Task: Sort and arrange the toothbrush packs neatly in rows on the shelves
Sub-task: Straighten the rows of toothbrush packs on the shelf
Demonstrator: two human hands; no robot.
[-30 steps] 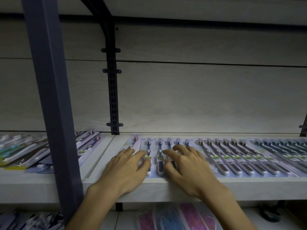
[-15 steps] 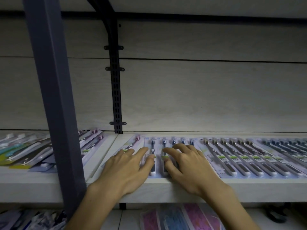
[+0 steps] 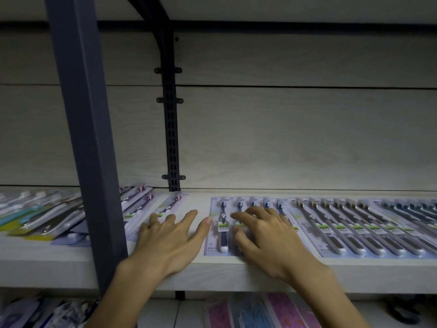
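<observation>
Blue toothbrush pack (image 3: 223, 223) at 6 o'clock on shelf (image 3: 71, 259). Right hand (image 3: 267, 235) spread flat on it; left hand (image 3: 170, 235) spread at 9 o'clock. Risk: uneven push skews the pack, overlapping neighbour pack (image 3: 343, 228).

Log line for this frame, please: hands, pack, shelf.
left hand: flat on shelf, thumb at pack edge | right hand: fingers spread on blue toothbrush pack | pack flat, at shelf front
</observation>
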